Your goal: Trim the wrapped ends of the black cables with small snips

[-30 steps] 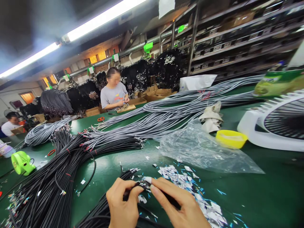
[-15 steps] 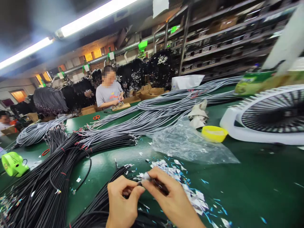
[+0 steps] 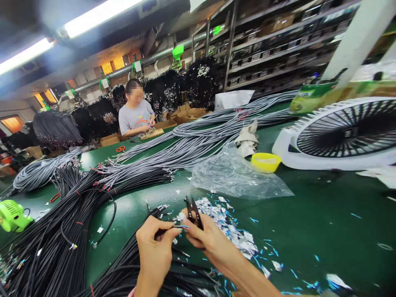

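My left hand [image 3: 154, 247] is closed in a pinch on the stripped end of a black cable [image 3: 168, 230] low in the middle of the view. My right hand [image 3: 208, 240] is closed around small black snips [image 3: 193, 210], whose blades point up and stand slightly apart just above the cable end. The two hands nearly touch. A pile of foil and blue scraps [image 3: 230, 231] lies on the green table [image 3: 309, 222] right behind them. More black cables [image 3: 55, 247] fan out to the left and under my wrists.
Grey cable bundles [image 3: 198, 144] run across the table. A clear plastic bag [image 3: 235, 175], a yellow dish [image 3: 265, 161] and a white fan [image 3: 340, 134] lie to the right. A small green fan [image 3: 12, 215] sits far left. A person [image 3: 134, 113] works at the far side.
The view has swung right and down. My right hand has turned the snips so the blades now stick up above the cable end, and both hands sit a little higher.
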Available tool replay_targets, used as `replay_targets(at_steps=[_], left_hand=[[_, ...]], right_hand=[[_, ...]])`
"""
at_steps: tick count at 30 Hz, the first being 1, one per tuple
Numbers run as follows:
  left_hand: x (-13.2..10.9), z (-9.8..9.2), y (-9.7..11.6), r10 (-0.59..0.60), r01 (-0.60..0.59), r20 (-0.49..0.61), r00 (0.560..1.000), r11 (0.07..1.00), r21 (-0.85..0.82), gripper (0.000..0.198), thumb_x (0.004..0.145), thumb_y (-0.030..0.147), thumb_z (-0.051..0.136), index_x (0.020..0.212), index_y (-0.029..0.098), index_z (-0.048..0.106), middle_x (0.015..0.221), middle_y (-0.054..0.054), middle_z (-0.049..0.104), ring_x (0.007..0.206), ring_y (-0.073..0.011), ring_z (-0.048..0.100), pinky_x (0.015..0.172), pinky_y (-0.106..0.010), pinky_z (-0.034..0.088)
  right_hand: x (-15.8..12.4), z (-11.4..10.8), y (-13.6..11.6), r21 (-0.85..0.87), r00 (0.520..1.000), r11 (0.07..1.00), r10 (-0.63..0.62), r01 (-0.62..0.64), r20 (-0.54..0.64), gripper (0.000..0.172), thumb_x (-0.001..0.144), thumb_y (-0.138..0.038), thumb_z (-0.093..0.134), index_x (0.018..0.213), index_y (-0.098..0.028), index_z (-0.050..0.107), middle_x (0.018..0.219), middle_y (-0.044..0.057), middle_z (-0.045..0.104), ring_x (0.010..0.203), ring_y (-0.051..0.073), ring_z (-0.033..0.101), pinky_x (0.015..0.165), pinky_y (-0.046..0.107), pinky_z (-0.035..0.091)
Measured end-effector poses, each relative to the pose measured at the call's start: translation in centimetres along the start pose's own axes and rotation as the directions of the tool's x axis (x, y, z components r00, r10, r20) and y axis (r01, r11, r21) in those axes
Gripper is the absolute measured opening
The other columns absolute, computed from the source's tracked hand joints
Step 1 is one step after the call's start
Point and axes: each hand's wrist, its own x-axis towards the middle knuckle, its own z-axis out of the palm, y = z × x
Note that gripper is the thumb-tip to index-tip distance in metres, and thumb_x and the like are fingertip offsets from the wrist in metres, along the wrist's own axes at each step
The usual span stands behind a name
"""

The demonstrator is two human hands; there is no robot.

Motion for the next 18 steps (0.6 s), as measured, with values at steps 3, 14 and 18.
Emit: replay_targets(at_steps=[3,14,18], left_hand=[[0.1,0.0,0.5,-0.113,0.114,0.1,0.989,0.993,-0.001,0.018,0.071,0.023,0.063,0.056,0.015,0.069,0.051,-0.001,0.06,0.047,-0.0122,0.051,0.045,-0.02,0.037],[0.0,-0.9,0.4,-0.132,0.135,0.199,0.971,0.991,0.001,0.037,0.08,0.033,0.051,0.051,0.014,0.062,0.049,-0.003,0.057,0.046,-0.012,0.049,0.045,-0.02,0.035],[0.0,-0.8,0.2,-0.074,0.066,0.231,0.97,0.997,0.042,0.037,0.082,0.031,0.05,0.054,0.013,0.065,0.05,-0.004,0.058,0.046,-0.0124,0.051,0.045,-0.02,0.036]], right_hand=[[-0.2,0.2,-0.7,-0.089,0.993,0.99,-0.112,0.108,-0.047,0.046,0.075,-0.064,0.053,0.063,-0.02,0.046,0.053,-0.008,0.03,0.043,0.009,0.025,0.038,0.022,0.025],[0.6,-2.1,-1.6,-0.34,0.906,0.92,-0.302,0.195,-0.296,0.025,0.077,-0.039,0.058,0.065,-0.022,0.044,0.059,-0.003,0.043,0.055,0.015,0.044,0.051,0.026,0.037],[0.1,-1.1,-2.4,-0.314,0.964,0.925,-0.253,0.216,-0.083,0.025,0.076,-0.037,0.056,0.059,-0.02,0.05,0.053,-0.004,0.044,0.047,0.013,0.042,0.045,0.024,0.038]])
